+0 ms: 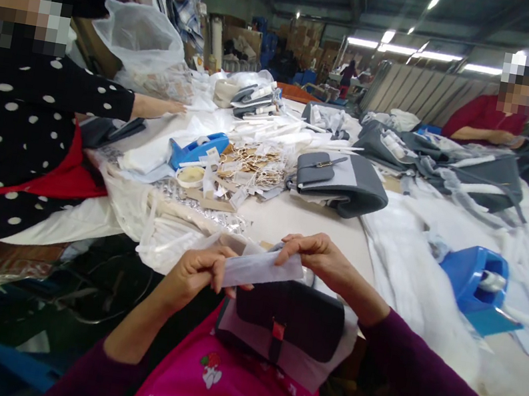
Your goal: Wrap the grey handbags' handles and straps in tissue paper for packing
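Note:
Between my two hands stretches a strip of thin white wrapping paper [252, 270]. My left hand [196, 271] pinches its left end, fingers closed. Over the right end, my right hand [318, 254] presses thumb and fingers together on the strip. Just below lies a dark bag [290, 314] with a front flap and a strap with a small reddish patch, resting against my pink apron [231, 395]. Pale wrapping shows around the bag's lower edge and right side. The bag's top edge is partly hidden behind the strip and my hands.
On the table [340, 228] sit a grey bag [338, 180], a heap of tags with strings [254, 166], a tape roll [190, 177], and blue tape dispensers [201, 150] [473, 284]. White wrapping lies at right. A person in polka dots [29, 118] reaches in from the left.

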Motion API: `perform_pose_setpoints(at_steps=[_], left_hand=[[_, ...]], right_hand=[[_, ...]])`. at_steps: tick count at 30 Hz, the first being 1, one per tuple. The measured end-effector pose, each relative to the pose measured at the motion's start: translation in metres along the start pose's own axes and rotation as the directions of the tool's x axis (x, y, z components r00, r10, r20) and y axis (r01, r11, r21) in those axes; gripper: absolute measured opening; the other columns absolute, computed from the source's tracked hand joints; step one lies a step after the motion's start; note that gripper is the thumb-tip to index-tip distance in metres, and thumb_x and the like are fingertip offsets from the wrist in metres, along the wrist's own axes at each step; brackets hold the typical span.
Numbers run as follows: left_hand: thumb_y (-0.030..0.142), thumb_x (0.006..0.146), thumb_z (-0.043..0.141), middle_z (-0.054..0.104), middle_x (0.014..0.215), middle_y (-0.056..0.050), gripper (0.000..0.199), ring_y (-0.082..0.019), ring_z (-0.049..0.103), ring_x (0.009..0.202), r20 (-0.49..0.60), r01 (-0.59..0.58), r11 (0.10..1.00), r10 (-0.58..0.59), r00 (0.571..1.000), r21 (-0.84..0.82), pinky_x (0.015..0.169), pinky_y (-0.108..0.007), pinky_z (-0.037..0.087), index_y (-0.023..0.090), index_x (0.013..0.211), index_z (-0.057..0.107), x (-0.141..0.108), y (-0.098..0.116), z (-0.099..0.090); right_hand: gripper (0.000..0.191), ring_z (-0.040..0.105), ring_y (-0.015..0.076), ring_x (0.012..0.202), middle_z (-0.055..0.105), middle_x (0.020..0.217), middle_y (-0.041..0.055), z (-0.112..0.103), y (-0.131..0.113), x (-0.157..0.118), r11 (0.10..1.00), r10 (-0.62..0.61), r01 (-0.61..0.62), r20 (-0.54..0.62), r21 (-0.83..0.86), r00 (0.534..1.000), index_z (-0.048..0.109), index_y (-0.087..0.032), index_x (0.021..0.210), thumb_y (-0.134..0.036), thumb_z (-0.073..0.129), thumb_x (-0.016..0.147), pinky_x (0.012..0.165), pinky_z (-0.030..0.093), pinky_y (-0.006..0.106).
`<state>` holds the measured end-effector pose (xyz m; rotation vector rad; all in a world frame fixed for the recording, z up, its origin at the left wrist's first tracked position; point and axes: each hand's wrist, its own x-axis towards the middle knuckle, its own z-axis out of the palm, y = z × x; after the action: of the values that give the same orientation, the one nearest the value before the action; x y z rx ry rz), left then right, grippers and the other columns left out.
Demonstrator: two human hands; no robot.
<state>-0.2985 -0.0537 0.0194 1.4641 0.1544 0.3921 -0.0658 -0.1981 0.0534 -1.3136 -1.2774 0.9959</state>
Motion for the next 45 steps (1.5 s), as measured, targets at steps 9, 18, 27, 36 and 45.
perform_pose_setpoints(at_steps=[9, 18, 27, 36, 45], left_hand=[[0.024, 0.081, 0.057, 0.066, 0.097, -0.009, 0.017, -0.021, 0.063, 0.093, 0.082, 0.175, 0.948, -0.203, 0.976, 0.265, 0.084, -0.034, 0.048, 0.014, 0.094, 0.056, 0.043, 0.053, -0.003], [0.024, 0.077, 0.057, 0.062, 0.078, 0.0, 0.037, -0.012, 0.06, 0.055, 0.23, 0.341, 0.898, -0.407, 0.884, 0.278, 0.052, -0.022, 0.045, 0.018, 0.11, 0.041, 0.057, 0.035, 0.056], [0.026, 0.081, 0.056, 0.064, 0.074, 0.0, 0.027, -0.009, 0.053, 0.048, 0.044, 0.277, 0.928, -0.296, 0.954, 0.25, 0.045, -0.018, 0.038, 0.02, 0.103, 0.042, 0.036, 0.011, 0.063], [0.019, 0.079, 0.059, 0.061, 0.088, 0.001, 0.036, -0.008, 0.058, 0.058, -0.091, 0.207, 0.964, -0.194, 0.977, 0.169, 0.051, -0.017, 0.043, 0.023, 0.11, 0.043, 0.027, 0.0, 0.074], [0.029, 0.079, 0.067, 0.06, 0.079, 0.005, 0.046, -0.007, 0.055, 0.051, -0.186, 0.192, 0.977, -0.172, 0.967, 0.096, 0.049, -0.016, 0.044, 0.025, 0.116, 0.04, 0.023, -0.004, 0.081]], right_hand=[[0.017, 0.059, 0.0177, 0.079, 0.069, 0.08, 0.0075, -0.002, -0.003, 0.001, 1.0, -0.029, 0.029, 0.055, -0.006, 0.998, 0.075, -0.014, 0.078, -0.024, 0.062, 0.078, 0.072, 0.046, 0.028], [0.019, 0.056, 0.0168, 0.08, 0.062, 0.077, 0.0052, -0.004, -0.004, -0.003, 0.984, -0.07, 0.088, 0.123, -0.154, 0.99, 0.075, -0.013, 0.078, -0.021, 0.057, 0.08, 0.072, 0.045, 0.026], [0.029, 0.055, 0.0159, 0.08, 0.062, 0.08, 0.0038, -0.006, -0.019, -0.014, 0.934, -0.115, 0.154, 0.137, -0.322, 0.984, 0.066, -0.013, 0.084, -0.036, 0.052, 0.091, 0.076, 0.044, 0.028], [0.023, 0.054, 0.0181, 0.103, 0.056, 0.109, 0.0042, 0.01, -0.003, -0.019, 0.704, -0.348, 0.348, 0.126, -0.619, 0.929, 0.064, -0.021, 0.098, -0.011, 0.071, 0.077, 0.097, 0.034, 0.038], [0.027, 0.055, 0.0181, 0.098, 0.055, 0.115, 0.0094, 0.015, 0.003, -0.021, 0.417, -0.438, 0.407, 0.213, -0.812, 0.873, 0.058, -0.019, 0.109, -0.01, 0.057, 0.084, 0.088, 0.041, 0.035]])
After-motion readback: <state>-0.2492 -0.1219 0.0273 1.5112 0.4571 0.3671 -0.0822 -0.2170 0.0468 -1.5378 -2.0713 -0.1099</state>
